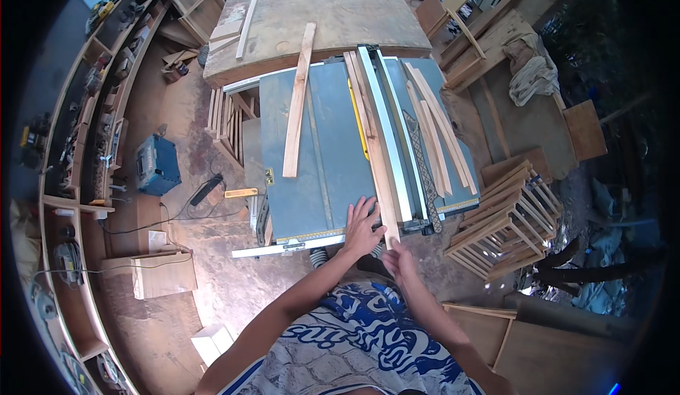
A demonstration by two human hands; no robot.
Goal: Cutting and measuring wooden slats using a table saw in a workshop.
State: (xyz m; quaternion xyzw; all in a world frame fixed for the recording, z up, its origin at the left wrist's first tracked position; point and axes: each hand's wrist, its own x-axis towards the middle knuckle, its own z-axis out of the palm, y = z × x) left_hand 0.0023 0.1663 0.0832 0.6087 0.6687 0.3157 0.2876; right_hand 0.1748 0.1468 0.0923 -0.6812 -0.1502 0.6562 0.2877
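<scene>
My left hand [361, 224] rests with fingers spread on the grey table saw top [322, 190], touching or just beside a long wooden strip [377, 167]. My right hand [397, 257] grips that strip's near end. The strip lies along a pale metal fence [386, 140], beside a narrow yellow piece [360, 129]. A loose plank [299, 101] lies on the left of the top, and several narrow strips [443, 136] lie to the right of the fence.
A wooden bench [319, 9] adjoins the saw's far side. Long shelves of tools [106, 133] run along the left, near a blue case [157, 165] and cords. Stacked wooden frames [503, 218] stand at right. A wooden panel [545, 352] lies low at right.
</scene>
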